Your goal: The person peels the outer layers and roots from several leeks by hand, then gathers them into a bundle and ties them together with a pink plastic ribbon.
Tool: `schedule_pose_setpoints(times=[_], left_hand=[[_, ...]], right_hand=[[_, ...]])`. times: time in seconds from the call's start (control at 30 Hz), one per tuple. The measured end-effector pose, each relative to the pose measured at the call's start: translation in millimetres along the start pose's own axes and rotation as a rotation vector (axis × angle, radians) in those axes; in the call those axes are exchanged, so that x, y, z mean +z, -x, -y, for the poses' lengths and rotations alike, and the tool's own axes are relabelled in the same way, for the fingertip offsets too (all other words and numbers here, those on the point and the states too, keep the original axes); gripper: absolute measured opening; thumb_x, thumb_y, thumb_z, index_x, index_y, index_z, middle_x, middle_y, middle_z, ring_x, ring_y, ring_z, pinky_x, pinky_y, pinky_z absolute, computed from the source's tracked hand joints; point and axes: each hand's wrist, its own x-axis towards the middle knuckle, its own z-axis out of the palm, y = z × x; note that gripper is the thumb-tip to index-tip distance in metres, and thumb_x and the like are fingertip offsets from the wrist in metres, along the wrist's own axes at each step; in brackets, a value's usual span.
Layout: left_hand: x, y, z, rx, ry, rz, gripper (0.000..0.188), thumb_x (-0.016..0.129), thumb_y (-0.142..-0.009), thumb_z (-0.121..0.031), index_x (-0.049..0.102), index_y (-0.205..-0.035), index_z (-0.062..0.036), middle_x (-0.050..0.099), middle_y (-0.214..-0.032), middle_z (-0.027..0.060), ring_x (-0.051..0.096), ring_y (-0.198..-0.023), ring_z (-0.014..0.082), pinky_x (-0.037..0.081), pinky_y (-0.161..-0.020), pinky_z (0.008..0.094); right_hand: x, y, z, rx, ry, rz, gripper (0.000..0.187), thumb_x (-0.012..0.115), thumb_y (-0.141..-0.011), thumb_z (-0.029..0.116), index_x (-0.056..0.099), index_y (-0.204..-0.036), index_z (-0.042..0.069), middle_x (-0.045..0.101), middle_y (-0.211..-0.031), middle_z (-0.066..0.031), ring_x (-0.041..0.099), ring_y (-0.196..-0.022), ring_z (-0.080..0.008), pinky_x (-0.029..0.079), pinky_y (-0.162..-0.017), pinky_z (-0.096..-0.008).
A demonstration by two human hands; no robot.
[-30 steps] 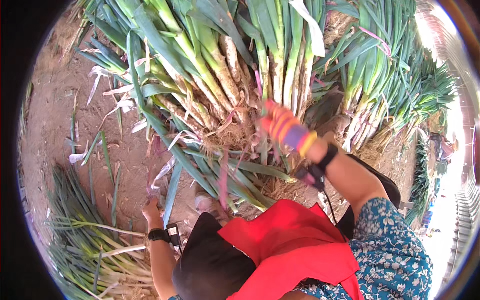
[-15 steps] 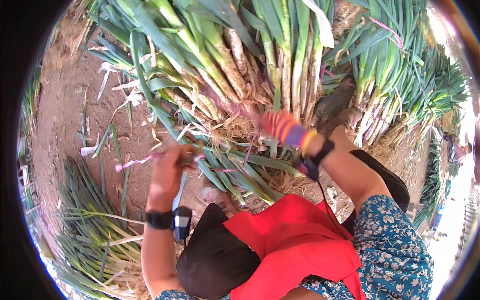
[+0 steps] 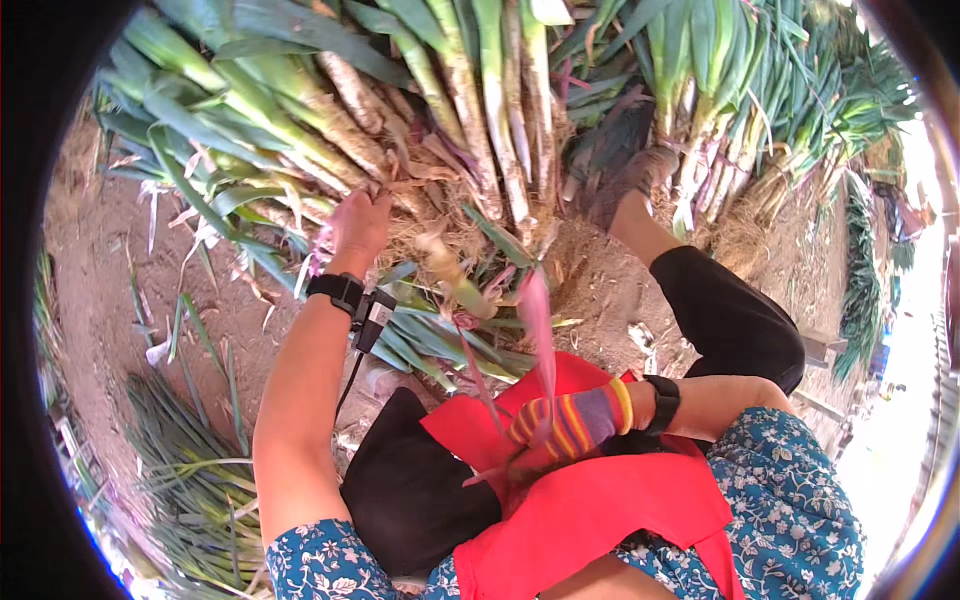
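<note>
My bare left hand point(image 3: 360, 228) is at the root end of a large bundle of leeks point(image 3: 340, 135), fingers curled with the tips against the white stalks. Part of a pink strip point(image 3: 324, 246) shows beside it, seemingly in its grip. My right hand point(image 3: 568, 430), in a striped purple, orange and yellow glove, is closed low before the red apron point(image 3: 590, 510). Long pink strips point(image 3: 537, 325) rise from its fingers, blurred by motion. Between my hands a blurred yellowish leek piece point(image 3: 450, 275) lies near the tangled roots.
More upright leeks point(image 3: 720, 100) stand at the far right, beside my shod foot point(image 3: 625, 185). Another pile of leeks point(image 3: 190, 480) lies at the near left. Loose leaves point(image 3: 420, 345) are on the brown soil point(image 3: 110, 270) before my lap.
My left hand has moved forward to the leek roots. My right hand has come back from the bundle toward the apron, drawing pink strips with it. The view has shifted right.
</note>
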Motion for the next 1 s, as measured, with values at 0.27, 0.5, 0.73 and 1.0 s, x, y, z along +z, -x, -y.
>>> schedule_pose_setpoints(times=[0.27, 0.5, 0.73, 1.0], left_hand=[[-44, 60, -39, -0.12, 0.536, 0.019, 0.029, 0.06, -0.083, -0.026, 0.061, -0.068, -0.0013, 0.05, -0.056, 0.0029, 0.044, -0.049, 0.0121, 0.032, -0.046, 0.0291], [-150, 160, -112, 0.181, 0.505, -0.164, 0.024, 0.058, -0.085, -0.014, 0.053, -0.066, 0.0001, 0.045, -0.056, 0.0015, 0.038, -0.051, 0.0087, 0.03, -0.049, 0.0251], [-185, 213, -99, 0.241, 0.066, -0.308, 0.023, 0.055, -0.087, -0.011, 0.049, -0.067, -0.0003, 0.044, -0.059, 0.0031, 0.037, -0.053, 0.01, 0.028, -0.049, 0.0264], [-266, 293, -194, 0.406, 0.814, -0.579, 0.012, 0.058, -0.086, -0.014, 0.054, -0.086, -0.0033, 0.044, -0.058, -0.0025, 0.033, -0.045, 0.0027, 0.022, -0.041, 0.0174]], right_hand=[[-19, 12, -30, 0.152, 0.451, -0.239, 0.02, 0.061, -0.082, 0.023, 0.062, -0.091, 0.005, 0.058, -0.071, -0.0146, 0.057, -0.069, -0.0337, 0.045, -0.061, -0.0379], [30, 12, 19, -0.167, 0.47, -0.112, 0.02, 0.059, -0.082, 0.025, 0.061, -0.087, 0.006, 0.061, -0.08, -0.0155, 0.059, -0.076, -0.0348, 0.045, -0.064, -0.0392], [64, 9, 94, -0.446, -0.068, -0.015, 0.016, 0.061, -0.081, 0.017, 0.06, -0.077, 0.002, 0.055, -0.058, -0.0036, 0.052, -0.054, -0.0106, 0.039, -0.05, -0.0267], [-21, 65, 61, -0.312, 0.023, -0.459, 0.014, 0.057, -0.085, 0.019, 0.059, -0.083, 0.005, 0.059, -0.068, -0.0021, 0.057, -0.06, -0.0094, 0.047, -0.052, -0.0253]])
